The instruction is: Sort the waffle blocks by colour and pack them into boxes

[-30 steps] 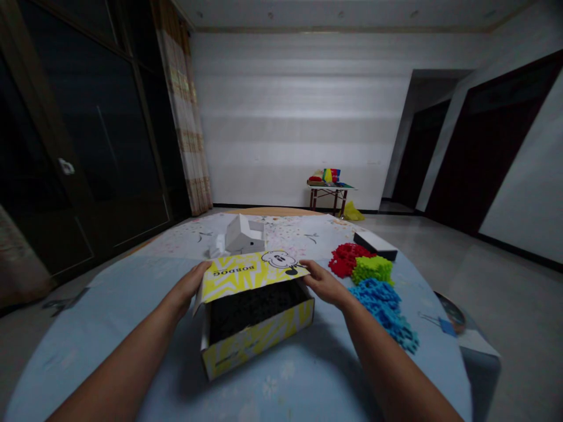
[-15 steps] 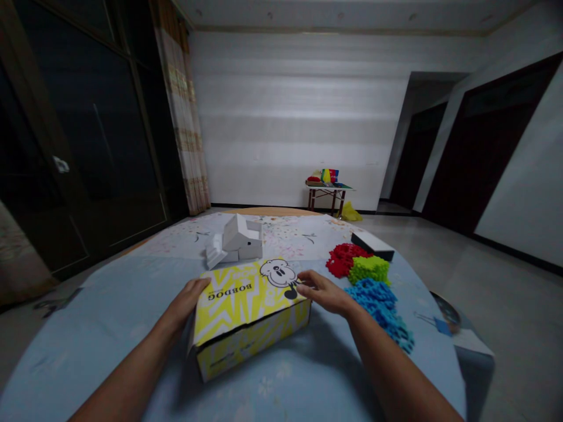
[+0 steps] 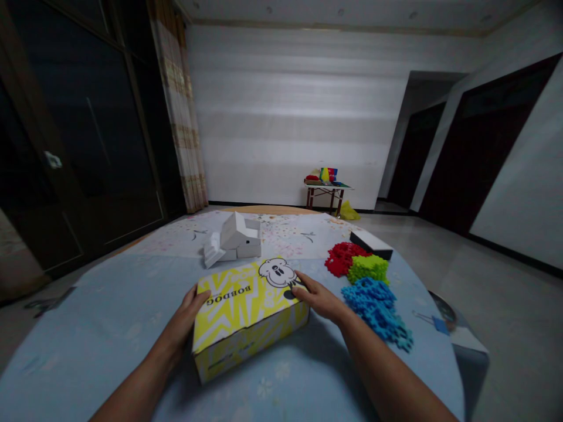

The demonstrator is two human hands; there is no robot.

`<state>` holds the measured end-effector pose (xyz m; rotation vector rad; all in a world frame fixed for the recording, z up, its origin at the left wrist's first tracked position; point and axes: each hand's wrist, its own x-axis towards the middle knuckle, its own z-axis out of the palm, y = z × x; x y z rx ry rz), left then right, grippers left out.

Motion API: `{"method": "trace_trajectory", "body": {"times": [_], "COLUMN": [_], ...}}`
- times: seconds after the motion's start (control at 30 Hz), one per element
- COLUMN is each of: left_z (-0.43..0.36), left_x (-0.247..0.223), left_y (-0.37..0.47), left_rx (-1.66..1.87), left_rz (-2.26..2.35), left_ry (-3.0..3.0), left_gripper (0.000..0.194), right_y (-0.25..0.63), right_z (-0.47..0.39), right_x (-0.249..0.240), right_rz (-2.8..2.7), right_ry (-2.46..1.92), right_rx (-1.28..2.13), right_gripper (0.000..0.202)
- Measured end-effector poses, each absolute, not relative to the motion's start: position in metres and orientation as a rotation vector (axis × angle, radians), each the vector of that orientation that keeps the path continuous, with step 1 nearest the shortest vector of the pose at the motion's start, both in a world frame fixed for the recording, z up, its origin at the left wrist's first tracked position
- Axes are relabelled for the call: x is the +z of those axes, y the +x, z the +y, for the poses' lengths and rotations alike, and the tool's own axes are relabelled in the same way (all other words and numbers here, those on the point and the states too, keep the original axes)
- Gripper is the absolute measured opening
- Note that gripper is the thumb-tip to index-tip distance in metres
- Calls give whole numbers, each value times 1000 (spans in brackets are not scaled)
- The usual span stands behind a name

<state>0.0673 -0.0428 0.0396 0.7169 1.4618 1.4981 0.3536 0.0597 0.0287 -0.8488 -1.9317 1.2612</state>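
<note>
A closed yellow and white box with a cartoon dog's face and upside-down lettering lies in front of me on the blue cloth. My left hand grips its left side, thumb on the lid and the other fingers mostly hidden. At the right end my right hand holds the box, with fingers on the lid's edge. Beyond the box are white open cartons. To the right of my right hand lie red pieces, green pieces and blue pieces in heaps.
A flat black and white box lies behind the heaps. Scissors are at the far left. At the right, a stool stands beside the round table. A small table stands by the wall.
Both hands have closed onto the sides of the box. The lid's left edge, slightly raised before, now sits flush. The view has shifted slightly.
</note>
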Motion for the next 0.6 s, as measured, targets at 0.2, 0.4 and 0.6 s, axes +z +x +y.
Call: {"method": "trace_trajectory", "body": {"times": [0.2,0.4,0.6], "left_z": [-40,-38,-38], "left_x": [34,48,45], "left_y": [67,68,72], "left_rx": [1508,1556,1600], "left_rz": [1412,1589,1524], "left_ry": [698,673,622], "left_gripper": [56,56,50], "right_y": [353,354,348], "right_z": [55,55,52], "right_x": [33,34,30], "right_rz": [-1971,-1941,-1885], "right_ry": [-812,-820,-889], "right_rx": [1257,1257,1201], "right_gripper": [63,56,54]}}
